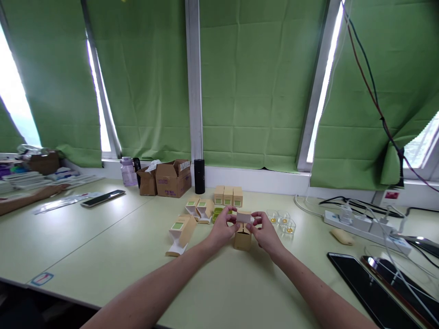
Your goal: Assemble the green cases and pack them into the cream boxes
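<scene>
My left hand (223, 228) and my right hand (264, 230) pinch the two ends of a small pale flap or insert (243, 217) just above a small tan carton (243, 237) standing on the pale green table (113, 246). Both hands have their fingers curled in a pinch. Left of the hands lie several open tan cartons with green labels (181, 230). Behind them three closed cartons (228, 195) stand in a row. Small clear cups with yellow contents (284, 221) sit to the right of my right hand.
Brown cardboard boxes (171, 178), a black cylinder (199, 176) and a purple bottle (128, 171) stand by the window sill. A power strip with cables (363, 224) and dark tablets (370, 288) lie at right. Another person's arm (30, 196) rests far left beside a phone (103, 198).
</scene>
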A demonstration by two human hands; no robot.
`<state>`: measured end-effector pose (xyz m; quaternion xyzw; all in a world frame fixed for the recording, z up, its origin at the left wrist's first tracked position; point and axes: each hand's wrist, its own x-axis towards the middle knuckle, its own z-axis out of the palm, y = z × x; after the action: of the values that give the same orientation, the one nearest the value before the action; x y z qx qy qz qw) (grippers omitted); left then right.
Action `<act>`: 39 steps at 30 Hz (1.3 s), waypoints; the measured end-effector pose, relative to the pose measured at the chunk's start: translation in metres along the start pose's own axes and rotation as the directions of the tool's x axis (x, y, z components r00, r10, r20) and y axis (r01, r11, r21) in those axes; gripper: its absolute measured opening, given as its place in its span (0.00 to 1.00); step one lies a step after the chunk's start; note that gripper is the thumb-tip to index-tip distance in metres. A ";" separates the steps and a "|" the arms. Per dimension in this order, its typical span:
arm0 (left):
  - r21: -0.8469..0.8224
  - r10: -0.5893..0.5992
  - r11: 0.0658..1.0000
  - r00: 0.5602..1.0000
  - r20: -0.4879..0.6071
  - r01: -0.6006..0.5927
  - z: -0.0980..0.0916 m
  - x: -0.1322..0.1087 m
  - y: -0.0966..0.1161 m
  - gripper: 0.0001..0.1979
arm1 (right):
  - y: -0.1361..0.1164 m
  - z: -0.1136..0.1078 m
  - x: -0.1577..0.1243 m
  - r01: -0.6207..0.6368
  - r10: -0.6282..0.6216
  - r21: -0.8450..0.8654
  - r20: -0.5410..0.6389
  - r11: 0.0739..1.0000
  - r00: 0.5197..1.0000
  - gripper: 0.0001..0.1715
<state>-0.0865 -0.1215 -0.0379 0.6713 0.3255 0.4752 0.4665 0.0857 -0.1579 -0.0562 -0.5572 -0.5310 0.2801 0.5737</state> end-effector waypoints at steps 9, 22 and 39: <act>0.044 0.081 0.996 0.997 0.003 -0.081 0.001 0.004 -0.001 0.09 | 0.004 0.000 0.000 0.068 -0.068 -0.027 -0.012 0.997 0.998 0.23; 0.059 0.092 0.994 0.996 0.020 -0.093 -0.001 0.002 0.005 0.05 | -0.023 -0.017 -0.014 0.369 -0.367 -0.122 0.038 0.922 0.930 0.10; 0.248 0.302 0.924 0.953 -0.002 -0.292 -0.010 -0.011 0.025 0.07 | -0.028 -0.019 -0.021 0.545 -0.520 -0.327 0.169 0.772 0.837 0.06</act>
<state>-0.0999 -0.1365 -0.0168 0.7556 0.2854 0.5098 0.2961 0.0896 -0.1902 -0.0330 -0.4698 -0.7285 0.0222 0.4980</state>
